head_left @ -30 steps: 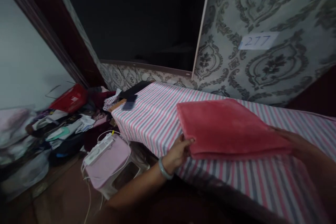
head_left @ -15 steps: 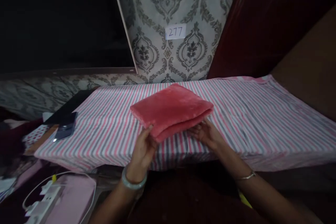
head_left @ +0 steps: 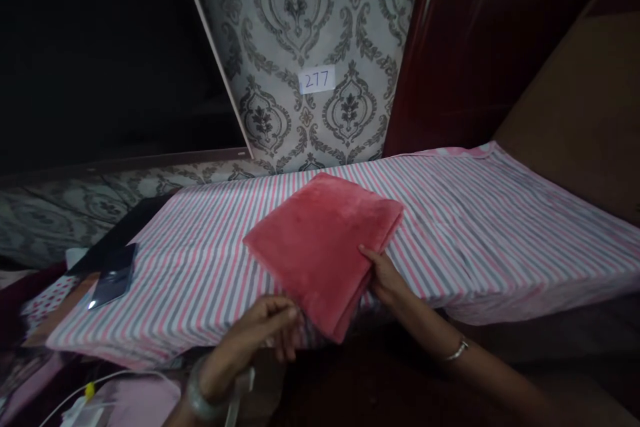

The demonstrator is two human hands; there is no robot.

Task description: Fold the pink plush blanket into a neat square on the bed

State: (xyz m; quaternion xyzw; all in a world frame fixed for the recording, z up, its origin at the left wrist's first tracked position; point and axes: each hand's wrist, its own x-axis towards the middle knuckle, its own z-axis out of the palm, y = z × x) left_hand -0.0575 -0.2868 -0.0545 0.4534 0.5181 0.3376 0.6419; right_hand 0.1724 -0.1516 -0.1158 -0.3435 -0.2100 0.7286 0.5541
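Observation:
A folded coral-pink plush cloth lies at a slant on the striped table cover, its near corner reaching past the front edge. My right hand grips its right side, thumb on top and the other fingers hidden beneath. Just off the lower left edge is my left hand, fingers loosely bent and apart, with nothing visible in it. Whether its fingertips brush the cloth I cannot tell.
Pink, white and grey stripes run across the table cover. A dark phone lies at its left end. Behind stand a large dark screen and a patterned wall with a paper marked 277. A white cable loops at lower left.
The cloth's near part has come down and toward me, and its front opening no longer shows. My left hand has left its near corner; my right thumb now lies on top.

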